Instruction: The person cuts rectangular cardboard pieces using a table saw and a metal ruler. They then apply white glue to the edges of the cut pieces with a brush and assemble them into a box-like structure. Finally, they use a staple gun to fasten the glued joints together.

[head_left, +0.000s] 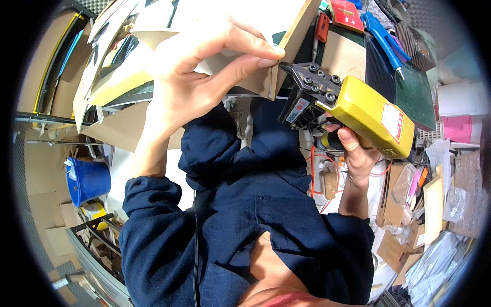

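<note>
My left hand (204, 66) pinches the edge of a brown cardboard box (294, 36), thumb and fingers closed over its flap near the corner. My right hand (355, 153) grips the handle of a yellow stapling tool (373, 115). The tool's black nose (309, 84) presses against the box's lower corner, right beside my left fingertips. A thin red hose (313, 169) runs down from the tool. My dark blue hooded top (245, 204) fills the middle and bottom of the view.
A blue bucket (89, 179) stands at the left among flat cardboard sheets (117, 128). A blue air gun (381, 36) and a red packet (345, 13) lie at the top right. Pink and white rolls (458, 112), cardboard scraps (404, 204) and plastic bags (434, 256) crowd the right.
</note>
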The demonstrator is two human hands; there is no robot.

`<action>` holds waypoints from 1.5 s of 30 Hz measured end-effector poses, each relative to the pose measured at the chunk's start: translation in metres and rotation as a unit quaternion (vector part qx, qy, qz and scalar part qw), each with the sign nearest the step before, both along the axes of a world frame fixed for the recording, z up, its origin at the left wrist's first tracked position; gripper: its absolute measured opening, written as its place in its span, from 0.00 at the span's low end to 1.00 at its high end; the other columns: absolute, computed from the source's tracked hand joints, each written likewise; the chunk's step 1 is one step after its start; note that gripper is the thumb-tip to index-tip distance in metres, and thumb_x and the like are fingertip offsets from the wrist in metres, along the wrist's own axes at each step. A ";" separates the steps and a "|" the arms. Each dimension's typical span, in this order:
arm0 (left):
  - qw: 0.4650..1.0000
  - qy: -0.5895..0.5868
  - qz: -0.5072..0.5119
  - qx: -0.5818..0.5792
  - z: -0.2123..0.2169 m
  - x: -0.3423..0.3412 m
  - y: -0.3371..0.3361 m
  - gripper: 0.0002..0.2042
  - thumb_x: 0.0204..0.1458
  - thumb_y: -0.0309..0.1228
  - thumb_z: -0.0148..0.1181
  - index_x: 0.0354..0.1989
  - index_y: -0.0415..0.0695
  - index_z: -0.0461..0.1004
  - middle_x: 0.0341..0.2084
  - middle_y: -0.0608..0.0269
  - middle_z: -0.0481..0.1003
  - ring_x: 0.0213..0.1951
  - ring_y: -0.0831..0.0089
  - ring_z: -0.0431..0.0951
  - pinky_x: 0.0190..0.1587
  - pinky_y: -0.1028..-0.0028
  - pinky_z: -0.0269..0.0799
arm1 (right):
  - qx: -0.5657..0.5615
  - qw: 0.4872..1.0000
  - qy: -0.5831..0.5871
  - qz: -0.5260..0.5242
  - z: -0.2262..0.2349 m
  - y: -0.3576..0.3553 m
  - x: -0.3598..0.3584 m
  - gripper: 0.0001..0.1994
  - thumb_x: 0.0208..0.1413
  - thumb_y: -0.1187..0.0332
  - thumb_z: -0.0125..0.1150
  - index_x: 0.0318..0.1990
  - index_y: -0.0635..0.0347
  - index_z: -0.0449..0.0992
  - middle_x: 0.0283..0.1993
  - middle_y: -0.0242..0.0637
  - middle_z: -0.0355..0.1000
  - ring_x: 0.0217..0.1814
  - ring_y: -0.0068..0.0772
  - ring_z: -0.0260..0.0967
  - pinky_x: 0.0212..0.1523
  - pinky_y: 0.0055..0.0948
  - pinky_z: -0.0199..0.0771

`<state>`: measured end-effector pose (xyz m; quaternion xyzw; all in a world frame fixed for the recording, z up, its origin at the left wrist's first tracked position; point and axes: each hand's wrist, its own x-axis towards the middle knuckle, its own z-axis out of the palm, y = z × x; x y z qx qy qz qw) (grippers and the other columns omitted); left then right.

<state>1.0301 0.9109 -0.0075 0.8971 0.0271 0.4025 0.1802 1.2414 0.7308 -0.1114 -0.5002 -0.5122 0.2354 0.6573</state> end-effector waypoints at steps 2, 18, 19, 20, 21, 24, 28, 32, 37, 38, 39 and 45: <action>1.000 -0.003 -0.006 0.007 0.000 0.001 0.001 0.09 0.45 0.20 0.67 0.37 0.39 0.79 0.35 0.56 0.79 0.39 0.71 0.79 0.42 0.76 0.73 | -0.001 1.000 0.006 0.001 0.002 0.000 -0.001 0.22 0.55 0.72 0.61 0.55 0.74 0.67 0.42 0.53 0.76 0.38 0.38 0.77 0.42 0.31 0.77; 1.000 0.001 -0.005 -0.004 0.003 0.001 -0.002 0.09 0.45 0.19 0.67 0.37 0.39 0.80 0.34 0.56 0.79 0.39 0.71 0.78 0.42 0.76 0.72 | 0.018 1.000 -0.024 0.003 -0.008 0.000 0.000 0.21 0.56 0.74 0.59 0.56 0.74 0.65 0.43 0.55 0.74 0.34 0.34 0.72 0.36 0.28 0.75; 1.000 0.003 -0.005 -0.005 0.003 0.001 -0.002 0.09 0.45 0.19 0.66 0.37 0.39 0.80 0.34 0.56 0.79 0.39 0.71 0.78 0.43 0.76 0.72 | 0.017 1.000 -0.021 0.002 -0.009 0.000 0.000 0.21 0.56 0.74 0.59 0.56 0.74 0.65 0.43 0.55 0.74 0.34 0.33 0.72 0.36 0.28 0.74; 1.000 0.003 -0.004 -0.007 0.003 0.001 -0.002 0.09 0.45 0.19 0.66 0.37 0.39 0.80 0.34 0.56 0.79 0.39 0.71 0.78 0.43 0.76 0.72 | 0.016 1.000 -0.019 0.001 -0.008 0.000 0.000 0.21 0.57 0.74 0.59 0.56 0.74 0.65 0.43 0.55 0.74 0.33 0.33 0.72 0.35 0.27 0.74; 1.000 0.003 -0.006 -0.009 0.003 0.001 -0.002 0.09 0.45 0.19 0.66 0.37 0.39 0.80 0.34 0.56 0.79 0.39 0.71 0.78 0.43 0.76 0.72 | 0.014 1.000 -0.017 -0.001 -0.008 0.000 0.000 0.21 0.57 0.74 0.59 0.56 0.74 0.65 0.43 0.55 0.74 0.33 0.32 0.71 0.35 0.27 0.73; 1.000 0.004 -0.003 0.001 0.004 0.000 -0.002 0.09 0.45 0.20 0.66 0.37 0.40 0.80 0.34 0.57 0.79 0.39 0.71 0.78 0.43 0.75 0.72 | 0.011 1.000 -0.003 -0.002 -0.005 0.000 -0.002 0.21 0.57 0.74 0.59 0.56 0.74 0.65 0.42 0.54 0.75 0.32 0.31 0.71 0.34 0.26 0.73; 1.000 0.005 0.002 -0.017 0.004 0.000 -0.004 0.09 0.46 0.20 0.67 0.38 0.40 0.80 0.34 0.57 0.79 0.40 0.71 0.78 0.44 0.75 0.72 | -0.001 0.996 0.085 0.007 0.001 0.000 -0.005 0.19 0.48 0.78 0.69 0.49 0.65 0.76 0.45 0.36 0.77 0.45 0.28 0.75 0.49 0.25 0.72; 0.999 -0.027 0.004 -0.016 0.001 0.003 -0.004 0.10 0.44 0.17 0.65 0.36 0.41 0.80 0.32 0.61 0.79 0.38 0.72 0.79 0.42 0.76 0.73 | 0.004 0.991 0.131 0.012 0.005 0.002 -0.012 0.19 0.48 0.78 0.68 0.50 0.68 0.74 0.44 0.41 0.77 0.43 0.32 0.76 0.48 0.29 0.75; 0.999 -0.038 0.022 -0.005 -0.003 0.004 -0.005 0.09 0.44 0.19 0.66 0.36 0.43 0.81 0.32 0.63 0.80 0.38 0.72 0.80 0.41 0.77 0.74 | 0.023 0.977 0.213 0.015 0.000 0.002 -0.013 0.20 0.50 0.79 0.65 0.51 0.71 0.71 0.43 0.46 0.76 0.41 0.40 0.77 0.45 0.37 0.79; 0.999 -0.039 0.032 0.002 -0.004 0.004 -0.004 0.09 0.45 0.21 0.67 0.36 0.43 0.81 0.32 0.64 0.80 0.38 0.72 0.80 0.42 0.77 0.73 | 0.038 0.978 0.202 0.022 -0.002 0.000 -0.012 0.20 0.50 0.79 0.64 0.52 0.71 0.71 0.43 0.47 0.76 0.41 0.41 0.77 0.46 0.38 0.79; 0.998 -0.041 0.039 0.021 -0.004 0.003 -0.003 0.09 0.45 0.22 0.67 0.36 0.44 0.81 0.32 0.64 0.80 0.39 0.73 0.80 0.42 0.76 0.73 | 0.043 0.978 0.202 0.025 -0.004 -0.003 -0.010 0.20 0.51 0.79 0.64 0.52 0.71 0.70 0.43 0.47 0.76 0.42 0.42 0.77 0.46 0.38 0.79; 0.992 -0.105 0.056 0.035 -0.016 -0.014 0.001 0.20 0.51 0.27 0.65 0.53 0.37 0.72 0.47 0.51 0.77 0.50 0.66 0.76 0.53 0.69 0.70 | 0.008 0.981 0.195 -0.013 -0.021 -0.027 0.003 0.26 0.52 0.71 0.62 0.58 0.69 0.64 0.46 0.51 0.72 0.38 0.42 0.75 0.42 0.38 0.78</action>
